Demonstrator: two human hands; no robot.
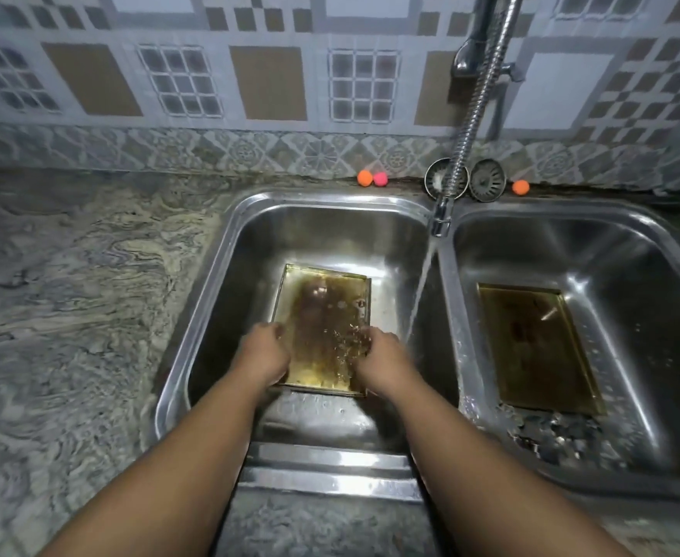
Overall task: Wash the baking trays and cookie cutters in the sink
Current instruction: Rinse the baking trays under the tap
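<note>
Water strikes the baking tray near its right edge. Left hand and right hand grip its sides; better to slide it rightward.

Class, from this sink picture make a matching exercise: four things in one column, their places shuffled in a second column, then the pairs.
Things
1. held tray
2. loose tray
3. pink ball
4. strainers

Places
A. right basin
B. left basin
C. beside an orange ball
D. upright by the hose

Pairs: 1-B, 2-A, 3-C, 4-D
</note>
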